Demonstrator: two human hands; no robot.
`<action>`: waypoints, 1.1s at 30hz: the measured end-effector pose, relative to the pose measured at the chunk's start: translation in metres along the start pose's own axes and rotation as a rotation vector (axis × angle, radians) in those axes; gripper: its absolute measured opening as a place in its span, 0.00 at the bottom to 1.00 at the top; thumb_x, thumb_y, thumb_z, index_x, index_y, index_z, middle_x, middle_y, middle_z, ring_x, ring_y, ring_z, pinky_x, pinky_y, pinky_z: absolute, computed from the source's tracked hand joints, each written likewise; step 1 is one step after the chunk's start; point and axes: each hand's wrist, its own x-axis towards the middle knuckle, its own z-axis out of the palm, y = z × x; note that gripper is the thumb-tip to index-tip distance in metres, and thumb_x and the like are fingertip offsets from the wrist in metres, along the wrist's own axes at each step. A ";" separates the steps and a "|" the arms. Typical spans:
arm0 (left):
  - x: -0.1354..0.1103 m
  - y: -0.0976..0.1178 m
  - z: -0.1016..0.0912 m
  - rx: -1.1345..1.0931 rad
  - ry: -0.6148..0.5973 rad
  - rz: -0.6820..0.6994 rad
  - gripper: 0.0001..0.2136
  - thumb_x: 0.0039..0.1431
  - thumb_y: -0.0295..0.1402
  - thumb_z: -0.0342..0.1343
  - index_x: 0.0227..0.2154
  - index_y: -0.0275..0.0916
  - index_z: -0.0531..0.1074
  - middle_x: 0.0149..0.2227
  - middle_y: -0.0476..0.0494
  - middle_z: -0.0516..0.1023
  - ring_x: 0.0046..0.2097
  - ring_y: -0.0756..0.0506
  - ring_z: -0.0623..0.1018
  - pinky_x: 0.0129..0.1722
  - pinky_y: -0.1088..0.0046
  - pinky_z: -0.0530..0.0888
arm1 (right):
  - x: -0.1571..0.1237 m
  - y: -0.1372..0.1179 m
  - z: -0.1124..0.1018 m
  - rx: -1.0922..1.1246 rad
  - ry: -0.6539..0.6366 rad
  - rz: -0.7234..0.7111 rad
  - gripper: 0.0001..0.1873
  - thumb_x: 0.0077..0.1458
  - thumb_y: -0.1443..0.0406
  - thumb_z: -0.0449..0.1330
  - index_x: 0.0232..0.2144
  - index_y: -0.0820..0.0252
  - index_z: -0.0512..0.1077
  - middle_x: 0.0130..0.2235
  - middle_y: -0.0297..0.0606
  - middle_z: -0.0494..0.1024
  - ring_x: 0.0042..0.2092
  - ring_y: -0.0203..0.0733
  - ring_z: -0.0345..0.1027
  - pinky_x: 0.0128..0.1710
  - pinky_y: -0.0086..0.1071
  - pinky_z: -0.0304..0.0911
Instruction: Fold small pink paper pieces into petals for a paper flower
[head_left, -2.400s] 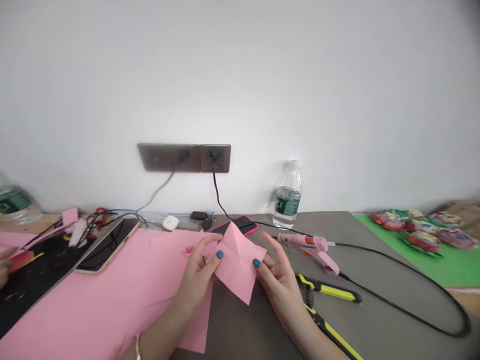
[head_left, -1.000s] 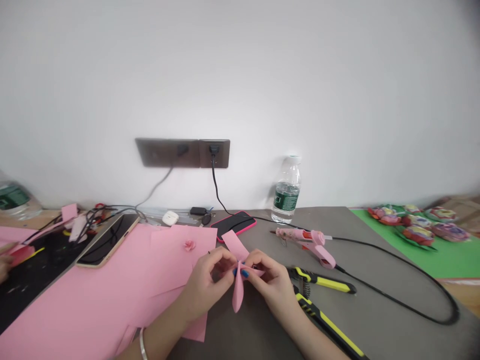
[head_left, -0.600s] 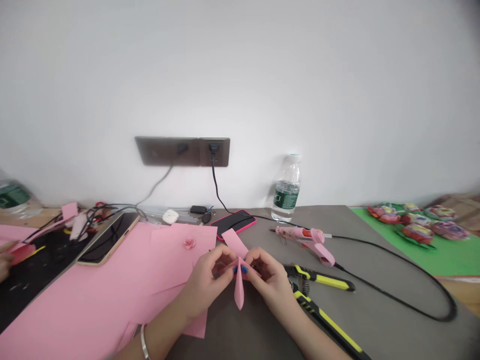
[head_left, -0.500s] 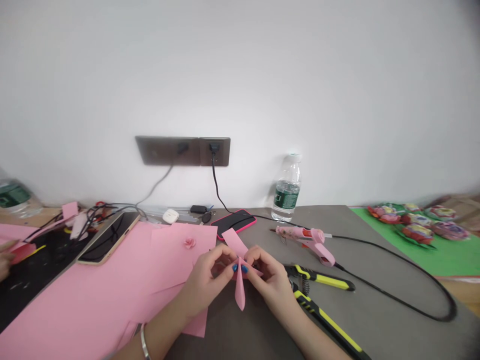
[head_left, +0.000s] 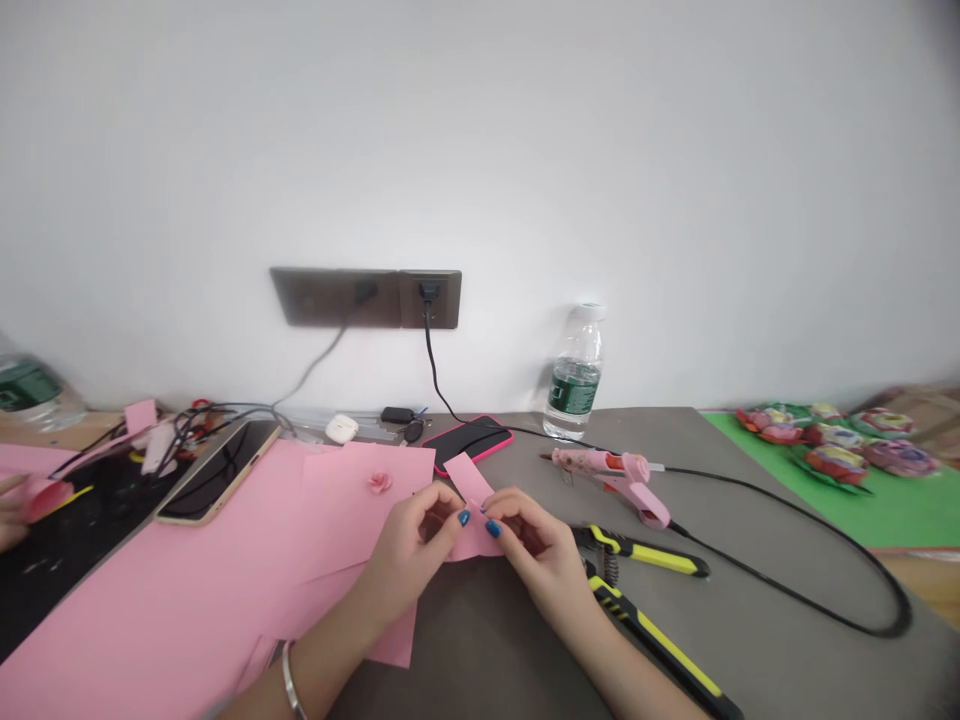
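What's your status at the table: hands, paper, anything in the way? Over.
Left hand, right hand: both pinching folded pink paper. Yellow-handled pliers just beyond right hand.

We note folded pink paper between left hand and right hand, both with glossy blue nails. We see speckled pink glue gun, yellow-and-black pliers, hot-pink phone case, bright green mat, black cable.
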 end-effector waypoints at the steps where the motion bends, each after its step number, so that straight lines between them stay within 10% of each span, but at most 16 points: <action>1: 0.000 -0.001 -0.001 -0.009 0.007 -0.009 0.08 0.61 0.35 0.52 0.29 0.37 0.68 0.28 0.50 0.68 0.28 0.51 0.68 0.27 0.77 0.65 | 0.000 0.002 0.000 0.024 0.014 0.012 0.06 0.59 0.63 0.59 0.31 0.57 0.73 0.33 0.38 0.73 0.34 0.39 0.68 0.32 0.28 0.62; 20: 0.003 0.000 -0.003 -0.001 0.049 0.012 0.08 0.60 0.36 0.54 0.29 0.37 0.71 0.30 0.48 0.72 0.33 0.49 0.70 0.34 0.76 0.67 | 0.001 0.007 0.002 0.118 0.004 0.163 0.11 0.56 0.57 0.62 0.28 0.59 0.70 0.31 0.35 0.70 0.30 0.36 0.62 0.28 0.27 0.59; 33: 0.001 -0.003 -0.001 0.128 -0.003 0.050 0.08 0.60 0.33 0.52 0.27 0.38 0.67 0.32 0.46 0.72 0.34 0.48 0.71 0.32 0.74 0.67 | 0.002 0.005 -0.001 0.078 0.230 0.129 0.15 0.54 0.53 0.63 0.27 0.59 0.69 0.30 0.37 0.70 0.32 0.40 0.63 0.30 0.29 0.59</action>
